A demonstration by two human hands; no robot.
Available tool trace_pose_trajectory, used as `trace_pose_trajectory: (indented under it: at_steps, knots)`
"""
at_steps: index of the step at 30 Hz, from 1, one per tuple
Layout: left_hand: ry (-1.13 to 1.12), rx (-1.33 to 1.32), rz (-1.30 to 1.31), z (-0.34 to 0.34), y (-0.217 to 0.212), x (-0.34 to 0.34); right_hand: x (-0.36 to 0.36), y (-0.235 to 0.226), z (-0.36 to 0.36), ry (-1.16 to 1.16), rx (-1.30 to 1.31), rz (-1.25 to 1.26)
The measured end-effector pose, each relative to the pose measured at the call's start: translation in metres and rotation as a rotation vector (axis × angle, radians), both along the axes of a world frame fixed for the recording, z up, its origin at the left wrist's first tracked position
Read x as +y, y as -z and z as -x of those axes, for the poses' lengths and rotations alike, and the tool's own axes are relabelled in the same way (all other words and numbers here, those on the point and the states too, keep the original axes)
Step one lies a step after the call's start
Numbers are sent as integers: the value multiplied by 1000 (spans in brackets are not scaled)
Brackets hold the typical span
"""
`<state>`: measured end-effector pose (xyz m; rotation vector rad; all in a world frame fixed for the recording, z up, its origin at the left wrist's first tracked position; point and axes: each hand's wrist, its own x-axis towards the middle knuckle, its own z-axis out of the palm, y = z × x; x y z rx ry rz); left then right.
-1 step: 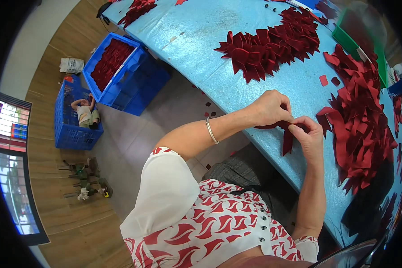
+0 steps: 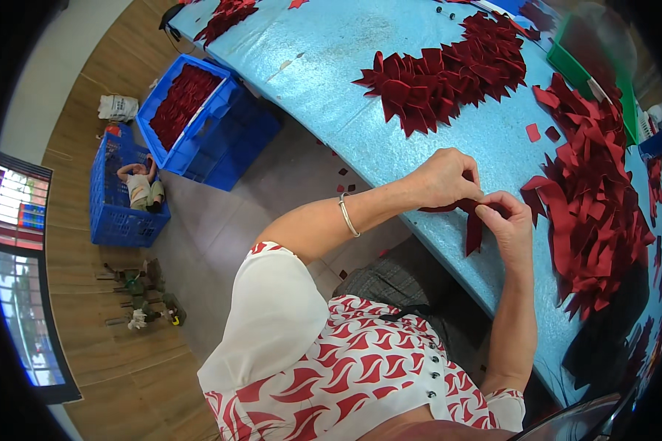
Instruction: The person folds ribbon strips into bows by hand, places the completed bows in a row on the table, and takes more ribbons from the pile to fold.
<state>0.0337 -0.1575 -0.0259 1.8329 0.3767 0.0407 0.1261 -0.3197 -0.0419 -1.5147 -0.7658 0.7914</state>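
My left hand [image 2: 445,176] and my right hand [image 2: 504,224] meet over the near edge of the light blue table [image 2: 324,66]. Both pinch one dark red ribbon strip [image 2: 474,229], whose free end hangs down below my right fingers. A silver bracelet [image 2: 348,215] sits on my left wrist. Just to the right of my hands lies a big heap of loose red strips [image 2: 596,198]. Farther back on the table is a pile of folded red pieces [image 2: 449,70].
On the floor to the left stands a blue crate [image 2: 232,140] filled with red pieces, and beside it a second blue crate [image 2: 118,220] with a small figure lying in it. A green tray [image 2: 585,73] is at the table's far right. Red scraps dot the floor.
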Motion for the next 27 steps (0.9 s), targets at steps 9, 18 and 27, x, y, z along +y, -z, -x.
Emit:
trace_pose_trajectory:
  at_steps: [9, 18, 27]
  knots:
    - [28, -44, 0, 1, -4, 7, 0, -3, 0, 32, -4, 21]
    - [58, -47, -51, -3, -1, 4, 0, -2, 2, 12, -65, 38]
    - [94, 3, -167, -4, -7, -1, 0, 2, 4, -15, -170, 30]
